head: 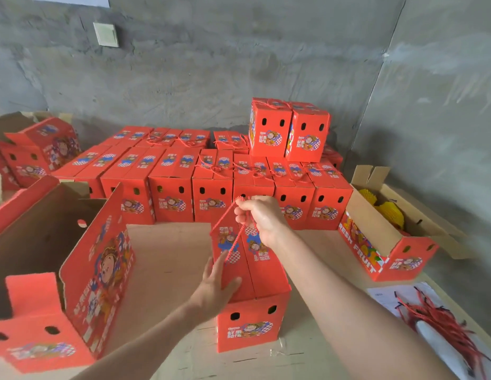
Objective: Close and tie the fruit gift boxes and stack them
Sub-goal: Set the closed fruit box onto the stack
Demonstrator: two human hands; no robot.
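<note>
A red fruit gift box (252,322) stands on the cardboard-covered table in front of me, its two top flaps folded shut. My left hand (215,286) lies flat on the left flap with straight fingers. My right hand (259,215) is raised over the far end of the box and pinches a red cord (233,242), pulled up taut in two strands from the lid. Behind stand rows of closed red boxes (211,185), some tied with cord, and two more boxes (288,130) are stacked on top at the back right.
An open red box (82,270) with raised flaps stands at the left. Another open box (387,242) holding yellow foam-netted fruit (389,212) sits at the right. A bundle of red cords (442,325) lies on white paper at the lower right. Grey walls close the back.
</note>
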